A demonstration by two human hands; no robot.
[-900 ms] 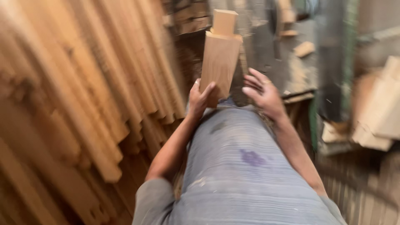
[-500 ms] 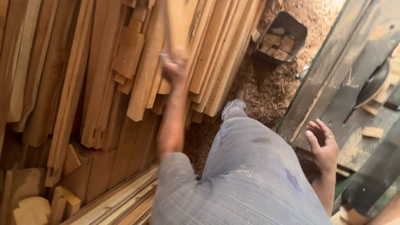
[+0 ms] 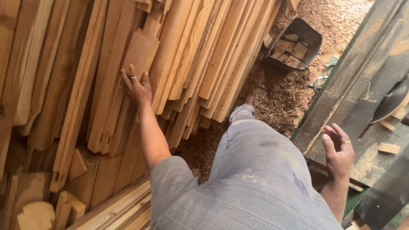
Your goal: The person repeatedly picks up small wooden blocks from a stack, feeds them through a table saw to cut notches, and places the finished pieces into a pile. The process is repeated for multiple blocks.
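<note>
My left hand (image 3: 135,87) lies flat, fingers apart, against a short notched wooden board (image 3: 137,53) that leans on a big stack of long planks (image 3: 200,64). The hand presses on the board's lower end and does not grip it. My right hand (image 3: 338,151) hangs open and empty at my right side, just above the edge of a dark machine table (image 3: 362,85). My grey-clad leg fills the lower middle of the view.
A dark metal bin (image 3: 314,37) with wood offcuts sits on the sawdust-covered floor (image 3: 277,93) beyond my foot (image 3: 249,99). Small wood blocks (image 3: 388,148) lie on the machine table. Short offcuts (image 3: 36,213) are piled at the lower left.
Both hands held the short board up before; my left hand then carried it to the plank stack and now rests flat on it. My right hand dropped to the machine table's edge.
</note>
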